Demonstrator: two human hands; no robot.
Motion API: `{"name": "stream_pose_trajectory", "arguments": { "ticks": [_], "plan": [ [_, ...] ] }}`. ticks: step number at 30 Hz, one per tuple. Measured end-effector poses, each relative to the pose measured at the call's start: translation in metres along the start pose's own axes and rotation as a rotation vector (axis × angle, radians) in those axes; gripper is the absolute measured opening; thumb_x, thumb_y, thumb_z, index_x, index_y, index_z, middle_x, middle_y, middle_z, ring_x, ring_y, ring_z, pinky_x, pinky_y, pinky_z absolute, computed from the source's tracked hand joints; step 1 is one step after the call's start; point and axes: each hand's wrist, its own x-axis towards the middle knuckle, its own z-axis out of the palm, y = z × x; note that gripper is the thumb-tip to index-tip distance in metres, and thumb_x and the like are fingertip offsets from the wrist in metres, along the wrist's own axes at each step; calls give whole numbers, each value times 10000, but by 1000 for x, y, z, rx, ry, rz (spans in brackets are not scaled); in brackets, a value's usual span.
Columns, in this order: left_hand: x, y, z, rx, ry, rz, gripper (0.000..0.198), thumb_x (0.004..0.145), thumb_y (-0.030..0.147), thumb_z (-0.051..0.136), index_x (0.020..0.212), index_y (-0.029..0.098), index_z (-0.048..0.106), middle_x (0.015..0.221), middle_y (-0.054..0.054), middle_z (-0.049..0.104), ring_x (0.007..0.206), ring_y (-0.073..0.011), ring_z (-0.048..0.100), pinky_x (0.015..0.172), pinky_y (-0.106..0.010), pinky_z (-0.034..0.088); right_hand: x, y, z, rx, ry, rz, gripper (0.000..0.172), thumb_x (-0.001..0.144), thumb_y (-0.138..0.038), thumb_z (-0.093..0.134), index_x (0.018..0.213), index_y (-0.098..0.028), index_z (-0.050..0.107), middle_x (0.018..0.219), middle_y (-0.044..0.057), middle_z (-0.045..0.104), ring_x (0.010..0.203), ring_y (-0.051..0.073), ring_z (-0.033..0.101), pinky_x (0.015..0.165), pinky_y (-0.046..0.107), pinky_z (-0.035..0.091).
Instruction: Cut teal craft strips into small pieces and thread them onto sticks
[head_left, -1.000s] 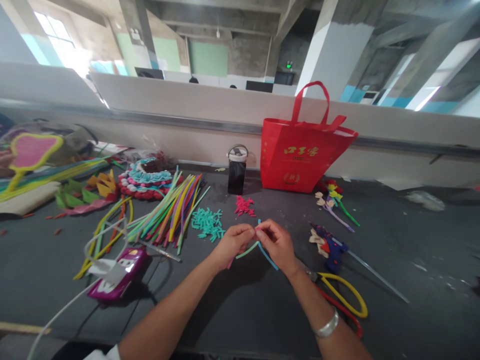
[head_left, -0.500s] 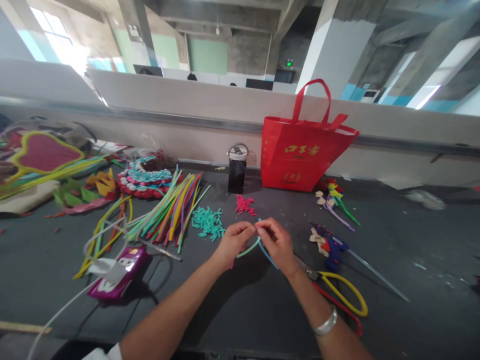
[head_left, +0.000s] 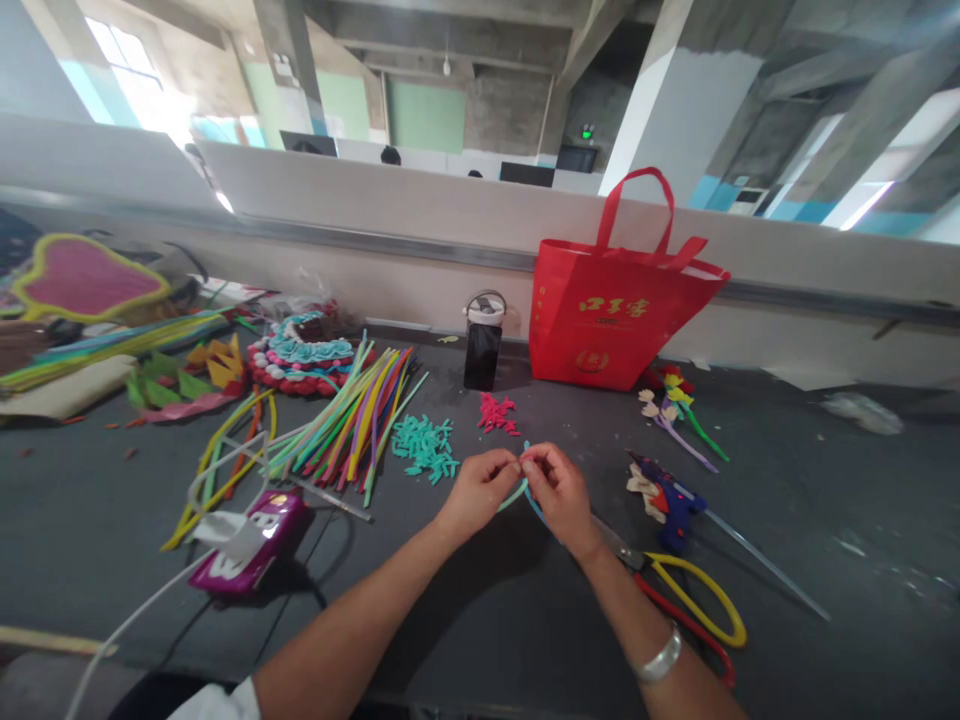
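My left hand point(head_left: 478, 497) and my right hand point(head_left: 561, 500) meet fingertip to fingertip above the dark table. Both are closed in a pinch. A pale green pipe cleaner point(head_left: 513, 497) curves out below my left fingers, and a blue pipe cleaner point(head_left: 533, 505) runs under my right fingers, its tip showing above them. A tiny bit of pink shows at the pinch; its shape is too small to make out. Close by lie a pile of short teal pieces point(head_left: 424, 447) and a smaller pile of pink pieces point(head_left: 498, 413).
Left of the piles lies a bundle of coloured pipe cleaners point(head_left: 360, 420), with a purple tissue pack point(head_left: 251, 545) nearer me. Large scissors point(head_left: 694, 590) and a glue gun point(head_left: 675, 510) lie at right. A black bottle point(head_left: 482, 355) and red bag point(head_left: 619, 320) stand behind.
The whole view has shifted slightly, so things appear a little further right. My hands stay pinched together; less of the green pipe cleaner shows beneath them.
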Motion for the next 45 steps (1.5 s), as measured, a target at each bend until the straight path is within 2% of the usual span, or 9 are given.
{"name": "stream_pose_trajectory", "arguments": {
  "ticks": [5, 8, 10, 20, 26, 32, 37, 40, 45],
  "plan": [
    [0, 0, -1, 1, -81, 16, 256, 869, 336, 476, 804, 151, 642, 707, 8, 577, 671, -117, 482, 640, -216, 369, 8, -1, -10, 322, 153, 116, 152, 859, -357, 513, 841, -206, 526, 650, -33, 545, 529, 103, 500, 498, 220, 429],
    [6, -8, -5, 60, 38, -65, 247, 852, 345, 487, 797, 150, 627, 649, 22, 530, 612, -110, 453, 586, -213, 348, 18, -1, -28, 560, 333, 187, 164, 831, -367, 526, 866, -215, 477, 831, 10, 627, 529, 93, 537, 425, 201, 408],
    [9, -14, -7, 121, 106, -96, 240, 847, 326, 472, 757, 152, 610, 631, 22, 519, 600, -112, 456, 578, -216, 346, 23, 1, -37, 577, 327, 242, 190, 806, -380, 552, 852, -219, 463, 751, -19, 603, 449, 65, 479, 386, 181, 371],
    [-9, -24, 10, 891, -165, -71, 239, 800, 423, 569, 817, 189, 617, 821, -75, 654, 733, -211, 613, 633, -271, 393, 21, 38, -8, -70, 138, 432, 200, 727, -378, 627, 740, -208, 523, 441, -56, 544, 287, 96, 437, 300, 198, 292],
    [-8, -26, 12, 962, -196, -76, 161, 852, 273, 470, 831, 192, 607, 870, -94, 678, 798, -232, 636, 667, -293, 410, 34, 45, 1, -321, 123, 383, 230, 610, -268, 732, 730, -207, 546, 498, -20, 567, 548, 182, 611, 486, 238, 369],
    [-8, -23, 11, 724, -138, -85, 126, 783, 299, 568, 728, 190, 599, 748, -45, 646, 726, -195, 599, 643, -276, 392, 38, 41, 12, -375, 53, 350, 205, 580, -60, 620, 747, -180, 607, 594, 17, 632, 647, 190, 629, 586, 247, 387],
    [2, -19, 6, -69, 155, -326, 203, 758, 338, 588, 880, 176, 581, 723, 7, 571, 605, -114, 524, 576, -232, 406, 27, 37, 10, -249, -37, 286, 268, 729, -205, 537, 969, -142, 639, 660, 2, 665, 566, 148, 597, 552, 228, 416],
    [5, -12, 1, -435, 102, -506, 284, 767, 414, 585, 920, 175, 568, 793, -4, 575, 587, -90, 530, 542, -215, 420, 21, 30, 11, -209, -69, 231, 265, 776, -267, 495, 962, -145, 639, 767, 25, 682, 665, 153, 612, 599, 228, 439],
    [5, -1, 1, -374, 90, -564, 348, 750, 482, 616, 891, 166, 582, 789, -9, 578, 632, -102, 545, 545, -216, 427, 14, 12, 15, -305, -115, 127, 169, 825, -253, 437, 816, -174, 586, 724, 26, 617, 690, 168, 572, 660, 255, 416]
  ]
}}
